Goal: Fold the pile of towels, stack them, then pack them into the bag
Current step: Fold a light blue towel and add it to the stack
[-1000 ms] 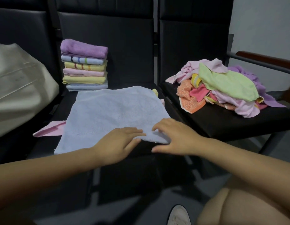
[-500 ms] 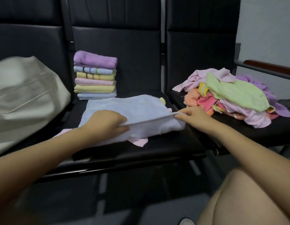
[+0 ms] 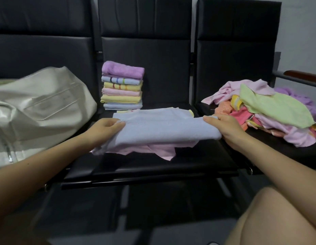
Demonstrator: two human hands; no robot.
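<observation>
Since a second ago the near edge of the blue towel (image 3: 159, 128) has been lifted and carried away over itself; its ends are pinched by the left hand (image 3: 105, 129) and right hand (image 3: 222, 127); a pink towel (image 3: 162, 151) lies beneath; folding is judged under way; next the edge must be laid down squarely; beyond the fingers stands the folded stack (image 3: 122, 88), right of them the unfolded pile (image 3: 270, 110), left the bag (image 3: 38, 110).

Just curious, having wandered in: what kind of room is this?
Probably a waiting area or lobby, not a home: a row of joined black padded seats on a shared frame, a wood-topped metal armrest at the end, and a plain grey wall behind.
</observation>
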